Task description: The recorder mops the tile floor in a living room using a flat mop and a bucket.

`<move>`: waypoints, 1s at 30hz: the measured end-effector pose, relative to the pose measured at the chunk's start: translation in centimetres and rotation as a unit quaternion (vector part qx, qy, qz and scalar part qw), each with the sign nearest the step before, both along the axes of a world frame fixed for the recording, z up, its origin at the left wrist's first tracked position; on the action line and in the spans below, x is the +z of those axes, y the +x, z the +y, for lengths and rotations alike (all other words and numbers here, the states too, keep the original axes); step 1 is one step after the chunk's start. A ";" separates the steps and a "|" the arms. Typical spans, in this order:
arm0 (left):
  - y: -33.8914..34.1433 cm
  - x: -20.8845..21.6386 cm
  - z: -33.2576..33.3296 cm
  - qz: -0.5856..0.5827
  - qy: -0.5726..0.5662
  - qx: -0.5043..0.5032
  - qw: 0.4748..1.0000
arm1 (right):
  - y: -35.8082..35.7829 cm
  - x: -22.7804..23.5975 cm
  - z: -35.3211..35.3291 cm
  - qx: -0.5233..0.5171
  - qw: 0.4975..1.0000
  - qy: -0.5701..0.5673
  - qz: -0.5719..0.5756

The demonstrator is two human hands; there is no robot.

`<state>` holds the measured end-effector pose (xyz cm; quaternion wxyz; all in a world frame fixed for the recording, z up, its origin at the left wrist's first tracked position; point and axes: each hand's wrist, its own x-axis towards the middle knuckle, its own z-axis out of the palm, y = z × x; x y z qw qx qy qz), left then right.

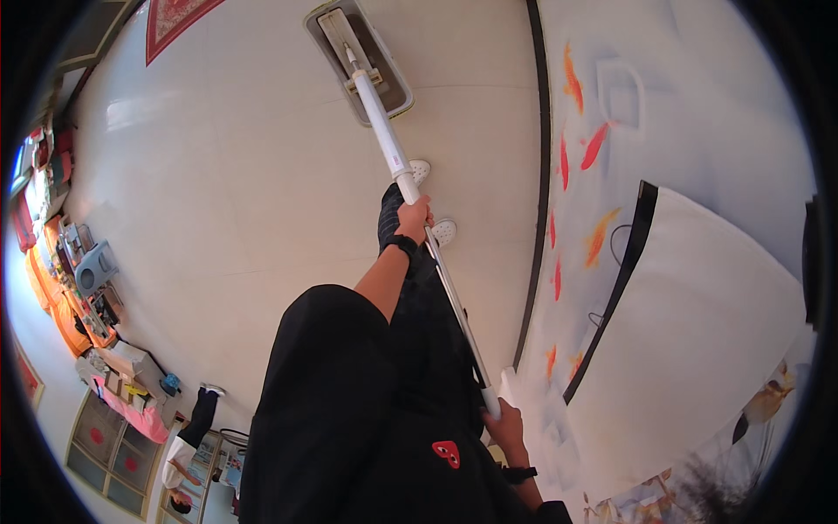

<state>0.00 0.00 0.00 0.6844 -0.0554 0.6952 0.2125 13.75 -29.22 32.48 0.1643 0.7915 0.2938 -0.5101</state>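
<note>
A flat mop [380,122] with a white and silver pole runs slantwise across the middle. Its flat head sits in a grey rectangular bucket [401,106] on the floor at the top. My left hand [414,219], with a black band at the wrist, is closed round the pole just below its thick white sleeve. Lower right, my right hand [505,429] grips the pole's white end close to my body. The underside of the mop head is hidden in the bucket.
A wall with painted fish [595,147] and a white panel with a black edge [690,332] stand at right. Pale floor tiles [218,192] spread leftward. A blue stool [94,267], boxes and another person [183,454] are at far left. My white shoes [444,232] stand near the pole.
</note>
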 end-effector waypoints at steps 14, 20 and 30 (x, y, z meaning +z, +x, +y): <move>0.6 1.7 -7.7 -0.030 0.012 -0.025 0.999 | 0.4 -0.9 -10.6 -0.058 0.995 0.078 0.032; -0.4 -2.1 -9.0 -0.040 -0.006 -0.028 0.999 | -1.0 -0.9 -9.0 -0.056 0.996 0.054 0.048; -2.9 -7.9 -5.7 -0.040 0.037 -0.052 0.997 | -2.5 -7.3 -5.0 -0.001 0.999 0.028 0.041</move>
